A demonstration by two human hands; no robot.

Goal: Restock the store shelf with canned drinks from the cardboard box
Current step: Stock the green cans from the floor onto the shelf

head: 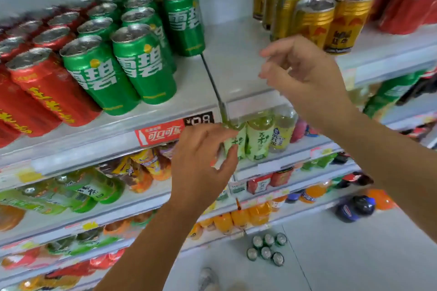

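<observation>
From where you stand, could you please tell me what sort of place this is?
Most likely a shop's drinks aisle: tiered shelves hold rows of green cans and gold cans, a red price label sits on the shelf edge, and bottled drinks fill the tiers below.

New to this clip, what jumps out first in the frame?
Rows of green cans fill the upper shelf at left and gold cans stand at right, with a gap of white shelf between them. The right hand hovers in front of that gap, holding nothing; the left hand sits lower, by the price rail. A cluster of six cans stands on the floor below.
</observation>
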